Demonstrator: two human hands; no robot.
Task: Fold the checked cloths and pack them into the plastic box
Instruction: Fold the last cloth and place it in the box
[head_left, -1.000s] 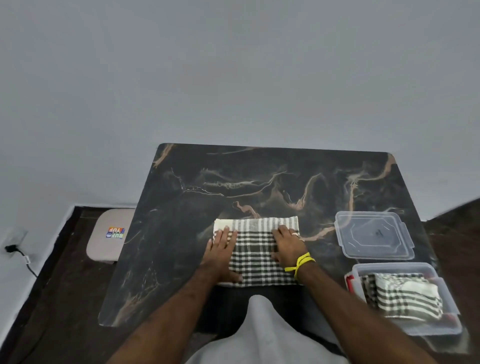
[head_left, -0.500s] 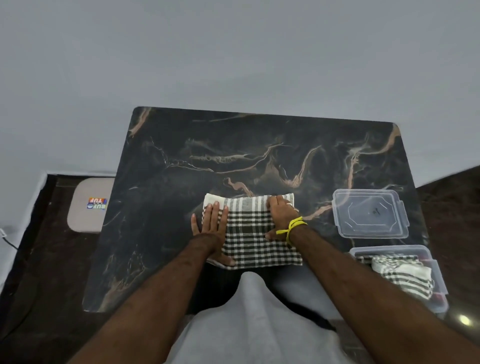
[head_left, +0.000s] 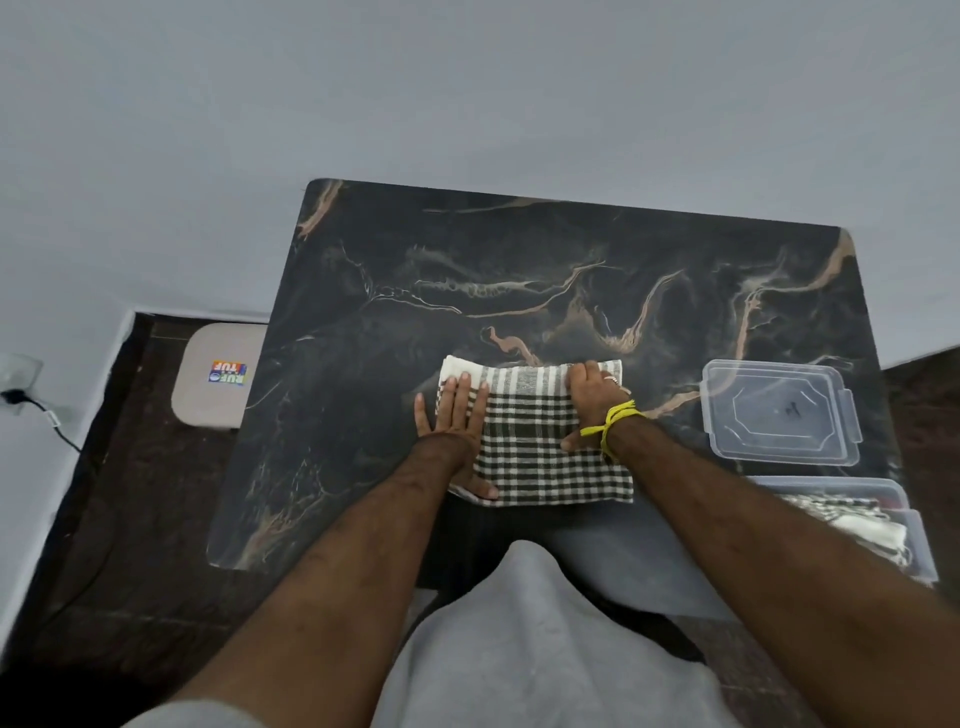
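Bare forearms, yellow thread wristband on right wrist, grey clothing.

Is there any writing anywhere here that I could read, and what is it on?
"RUF TUF", seen upside down: on the coloured sticker on the pale stool left of the table.
A small dark mark on the clear lid: too small to read.
No other writing shows.
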